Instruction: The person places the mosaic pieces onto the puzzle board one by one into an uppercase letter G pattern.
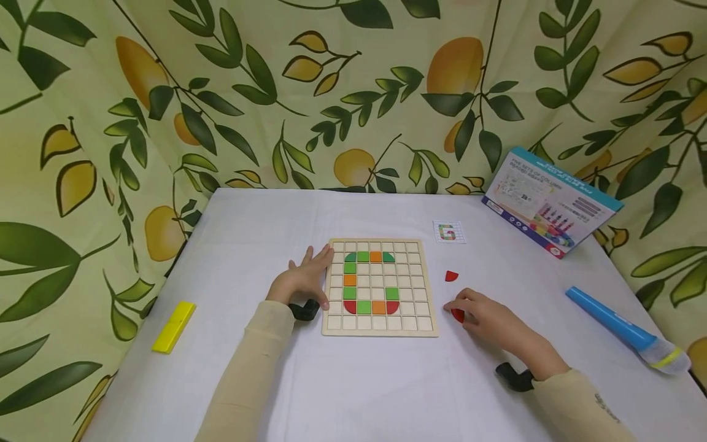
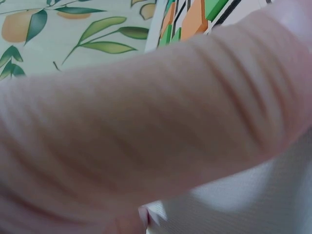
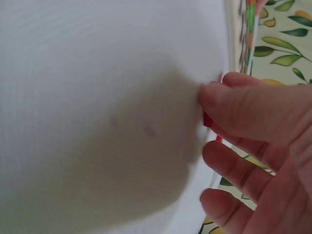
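Note:
A wooden grid board lies flat on the white table, with green, orange and red tiles set in it in an open letter-like shape. My left hand rests at its left edge, fingers spread and thumb tip at the frame. In the left wrist view a thumb fills most of the picture. Right of the board, my right hand pinches a red tile, partly hidden by the fingers. Its red edge shows between thumb and fingers in the right wrist view. Another red quarter-round tile lies just beyond.
A small pattern card showing a coloured G lies behind the loose tile. At the back right leans a toy box. A blue-handled microphone-like object lies far right, and a yellow block far left. Patterned curtain surrounds the table.

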Action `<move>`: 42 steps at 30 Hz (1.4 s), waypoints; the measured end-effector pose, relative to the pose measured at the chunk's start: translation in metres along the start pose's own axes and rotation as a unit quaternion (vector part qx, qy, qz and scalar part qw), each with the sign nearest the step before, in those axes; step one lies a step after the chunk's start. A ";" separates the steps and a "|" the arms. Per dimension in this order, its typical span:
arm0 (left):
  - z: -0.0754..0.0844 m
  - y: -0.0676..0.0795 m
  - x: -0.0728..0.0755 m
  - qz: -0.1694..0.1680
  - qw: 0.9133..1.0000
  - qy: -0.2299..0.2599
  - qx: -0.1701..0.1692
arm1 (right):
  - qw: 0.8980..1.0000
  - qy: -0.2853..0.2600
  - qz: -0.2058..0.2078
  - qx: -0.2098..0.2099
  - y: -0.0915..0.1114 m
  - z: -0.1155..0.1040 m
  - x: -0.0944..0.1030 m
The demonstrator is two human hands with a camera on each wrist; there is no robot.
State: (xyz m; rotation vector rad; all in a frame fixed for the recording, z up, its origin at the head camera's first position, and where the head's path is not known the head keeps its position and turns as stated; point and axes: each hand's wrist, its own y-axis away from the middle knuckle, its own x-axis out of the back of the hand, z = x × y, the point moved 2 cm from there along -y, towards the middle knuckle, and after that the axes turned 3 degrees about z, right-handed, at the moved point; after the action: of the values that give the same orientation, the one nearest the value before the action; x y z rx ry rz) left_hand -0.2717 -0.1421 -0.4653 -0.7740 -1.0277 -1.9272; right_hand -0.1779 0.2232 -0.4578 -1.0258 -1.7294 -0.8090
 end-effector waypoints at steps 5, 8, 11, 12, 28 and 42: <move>-0.001 0.001 -0.001 0.003 1.000 0.003 -0.002 | 0.997 0.051 0.045 0.019 -0.004 -0.002 -0.003; -0.001 0.002 -0.001 0.004 1.000 0.006 -0.001 | 0.996 0.067 0.061 0.009 -0.007 -0.001 -0.002; -0.001 0.001 -0.001 0.004 1.000 0.005 0.000 | 0.995 0.074 0.067 0.003 -0.009 0.000 -0.002; -0.002 0.001 0.000 0.005 1.000 0.004 0.000 | 0.995 0.074 0.069 0.002 -0.009 0.000 -0.002; 0.000 0.001 0.000 0.003 1.000 0.010 -0.003 | 0.991 0.041 0.104 0.075 -0.073 -0.066 0.011; -0.001 0.001 -0.001 0.006 1.000 0.006 -0.001 | 0.993 0.045 0.082 0.074 -0.109 -0.078 -0.009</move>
State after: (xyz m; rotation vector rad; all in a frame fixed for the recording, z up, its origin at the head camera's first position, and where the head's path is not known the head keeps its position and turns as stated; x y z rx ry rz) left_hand -0.2704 -0.1428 -0.4662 -0.7676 -1.0127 -1.9215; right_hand -0.2445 0.1067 -0.4474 -1.0009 -1.5810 -0.6045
